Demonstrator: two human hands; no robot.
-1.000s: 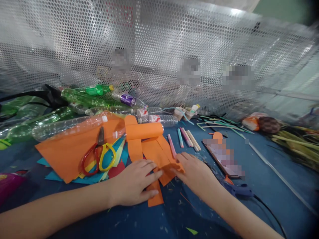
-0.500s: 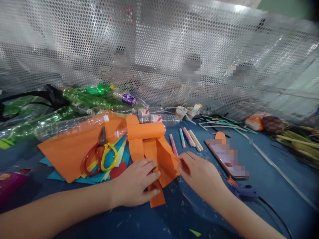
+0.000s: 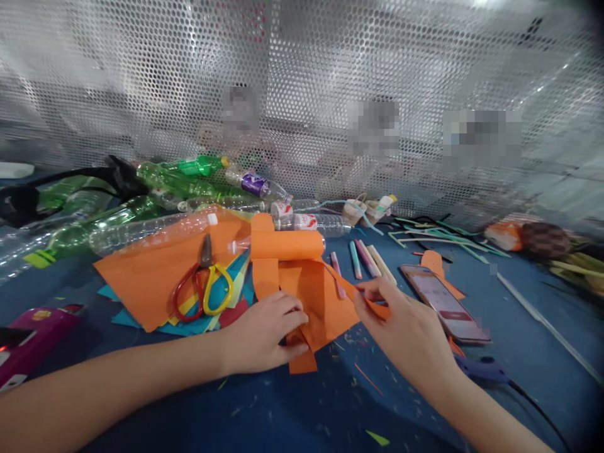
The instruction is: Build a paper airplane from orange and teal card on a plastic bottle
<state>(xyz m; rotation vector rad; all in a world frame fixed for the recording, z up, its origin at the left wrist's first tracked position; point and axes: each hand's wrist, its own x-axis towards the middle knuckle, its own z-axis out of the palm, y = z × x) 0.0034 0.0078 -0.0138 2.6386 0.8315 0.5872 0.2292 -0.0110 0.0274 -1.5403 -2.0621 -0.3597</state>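
Observation:
My right hand (image 3: 408, 324) is closed in a pinch on a narrow orange paper strip (image 3: 346, 286) that rises from the orange paper sheet (image 3: 325, 308) on the table. My left hand (image 3: 267, 333) lies on the near left of that paper, its fingers curled and its thumb drawn in against the orange paper. A tail of orange paper (image 3: 302, 363) sticks out below my left fingers. Just beyond is a clear bottle wrapped in an orange paper tube (image 3: 287, 245), with an orange band hanging from it. Scissors (image 3: 204, 283) with red and yellow handles lie left of it on coloured paper.
Plastic bottles (image 3: 127, 233) crowd the back left before a perforated metal screen (image 3: 302, 75). Felt-tip pens (image 3: 356, 259) and a phone (image 3: 446, 305) lie to the right, near a blue corded tool (image 3: 484, 369). A magenta device (image 3: 38, 336) sits at left. People show through the screen.
My right hand has moved right, drawing the orange strip up and outward. My left fingers have curled closer together on the paper. The view has shifted slightly left.

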